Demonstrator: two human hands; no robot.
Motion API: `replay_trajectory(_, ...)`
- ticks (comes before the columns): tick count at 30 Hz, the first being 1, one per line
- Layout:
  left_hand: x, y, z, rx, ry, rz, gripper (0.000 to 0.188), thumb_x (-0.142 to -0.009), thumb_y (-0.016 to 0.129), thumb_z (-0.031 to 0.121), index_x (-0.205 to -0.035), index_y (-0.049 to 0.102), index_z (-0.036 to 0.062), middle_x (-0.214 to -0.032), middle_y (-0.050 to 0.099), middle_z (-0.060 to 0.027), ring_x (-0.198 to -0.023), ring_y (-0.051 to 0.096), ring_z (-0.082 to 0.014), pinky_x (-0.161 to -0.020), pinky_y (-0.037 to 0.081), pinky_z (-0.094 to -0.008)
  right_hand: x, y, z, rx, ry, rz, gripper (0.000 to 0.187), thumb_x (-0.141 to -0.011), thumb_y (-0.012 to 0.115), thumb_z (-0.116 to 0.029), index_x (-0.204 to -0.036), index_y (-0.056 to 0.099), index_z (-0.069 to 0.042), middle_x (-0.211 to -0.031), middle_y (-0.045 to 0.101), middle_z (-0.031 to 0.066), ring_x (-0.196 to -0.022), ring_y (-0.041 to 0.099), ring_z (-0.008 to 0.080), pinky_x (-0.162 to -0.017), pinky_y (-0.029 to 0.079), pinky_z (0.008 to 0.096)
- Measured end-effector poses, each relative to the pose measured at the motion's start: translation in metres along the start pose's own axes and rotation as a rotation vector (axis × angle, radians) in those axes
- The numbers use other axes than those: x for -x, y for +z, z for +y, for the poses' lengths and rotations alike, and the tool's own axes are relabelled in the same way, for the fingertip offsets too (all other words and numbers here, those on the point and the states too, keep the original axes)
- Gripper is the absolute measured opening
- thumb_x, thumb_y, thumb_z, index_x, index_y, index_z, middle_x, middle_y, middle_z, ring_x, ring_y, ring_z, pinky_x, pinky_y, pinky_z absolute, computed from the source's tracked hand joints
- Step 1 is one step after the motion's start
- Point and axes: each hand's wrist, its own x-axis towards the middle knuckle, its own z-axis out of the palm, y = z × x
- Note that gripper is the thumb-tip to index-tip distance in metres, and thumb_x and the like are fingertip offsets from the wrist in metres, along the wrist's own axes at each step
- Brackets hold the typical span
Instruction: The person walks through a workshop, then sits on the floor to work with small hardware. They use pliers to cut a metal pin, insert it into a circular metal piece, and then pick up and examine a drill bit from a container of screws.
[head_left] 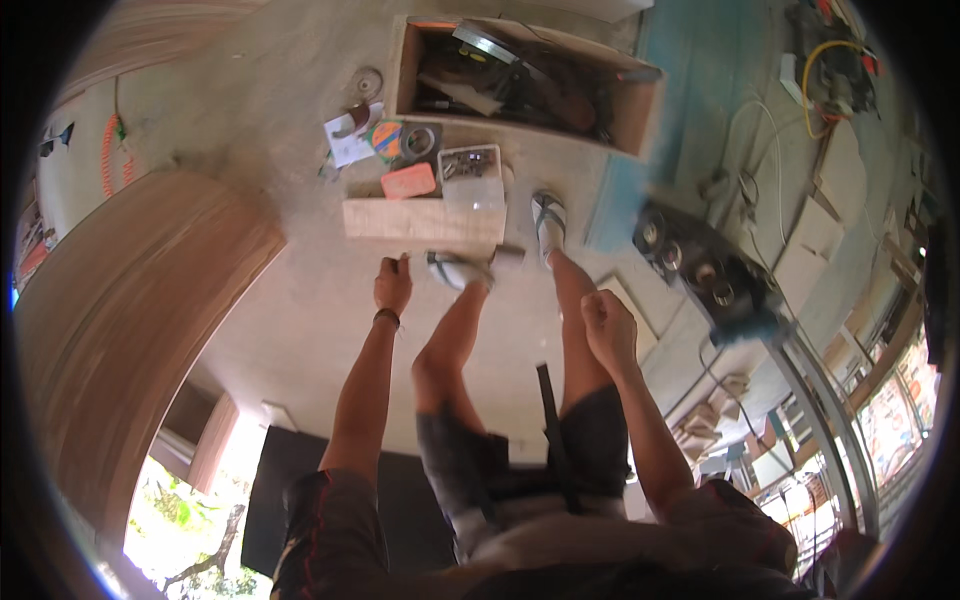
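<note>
My left hand [393, 288] hangs over the floor with its fingers pinched together; whatever they hold is too small to make out. Just beyond it lies a pale wooden board [405, 219]. A red-orange box [408, 181] and a clear plastic box [472, 190] with small dark pieces sit at the board's far side. Closer to my body, my right hand [611, 328] is closed in a fist above my right leg, its inside hidden. Neither hand touches the board or the boxes.
A wooden crate [630, 118] full of dark tools stands at the far side. Near it lie a tape roll [418, 142] and white paper [350, 147]. A large curved wooden panel [150, 340] rises on the left. A black machine [700, 265] on metal rails and loose cables are right.
</note>
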Motion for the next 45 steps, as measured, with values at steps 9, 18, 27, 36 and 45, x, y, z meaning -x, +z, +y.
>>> replay_trajectory(9, -0.226, 0.195, -0.086, 0.530, -0.110, 0.743, 0.045, -0.107, 0.044, 0.038, -0.113, 0.057, -0.0042, -0.110, 0.063, -0.0261, -0.096, 0.061, -0.0397, -0.082, 0.047, -0.0492, -0.184, 0.049, -0.079, 0.055, -0.479, -0.401, 0.028, -0.084, 0.076, -0.029, -0.103, 0.068, -0.010, -0.080, 0.064, 0.0050, -0.079, 0.065, 0.0283, -0.076, 0.050, 0.0422)
replay_trajectory(18, -0.218, 0.237, -0.072, 0.376, -0.162, 1.044, 0.040, -0.108, 0.044, 0.035, -0.105, 0.053, -0.0037, -0.098, 0.054, -0.0206, -0.087, 0.052, -0.0349, -0.078, 0.043, -0.0469, -0.265, 0.069, -0.065, -0.302, -0.928, -0.207, 0.035, -0.074, 0.081, -0.026, -0.095, 0.071, 0.000, -0.080, 0.066, 0.0112, -0.063, 0.059, 0.0291, -0.061, 0.042, 0.0462)
replay_trajectory(27, -0.216, 0.244, -0.068, 0.627, -0.086, 1.012, 0.046, -0.108, 0.042, 0.041, -0.112, 0.050, -0.0038, -0.096, 0.054, -0.0186, -0.082, 0.053, -0.0285, -0.075, 0.046, -0.0431, -0.249, 0.086, -0.038, -0.672, -1.176, -0.739, 0.014, -0.089, 0.069, -0.017, -0.101, 0.068, -0.008, -0.087, 0.067, 0.0074, -0.071, 0.065, 0.0251, -0.058, 0.049, 0.0356)
replay_trajectory(36, -0.190, 0.239, -0.051, 0.597, -0.032, 1.124, 0.049, -0.107, 0.039, 0.045, -0.104, 0.052, -0.0019, -0.093, 0.058, -0.0169, -0.082, 0.058, -0.0301, -0.074, 0.048, -0.0424, -0.319, 0.025, -0.046, 0.060, -1.157, -0.001, 0.016, -0.095, 0.063, -0.018, -0.097, 0.068, -0.003, -0.084, 0.066, 0.0079, -0.072, 0.062, 0.0159, -0.068, 0.049, 0.0295)
replay_trajectory(45, -0.085, 0.104, 0.096, 1.617, 0.757, 0.626, 0.023, -0.105, 0.053, 0.028, -0.111, 0.044, 0.0073, -0.087, 0.058, -0.0075, -0.082, 0.060, -0.0218, -0.074, 0.053, -0.0379, -0.461, 0.027, -0.082, 0.618, -0.956, 0.087, 0.027, -0.092, 0.066, -0.027, -0.101, 0.066, -0.002, -0.087, 0.069, 0.0126, -0.084, 0.067, 0.0285, -0.076, 0.052, 0.0411)
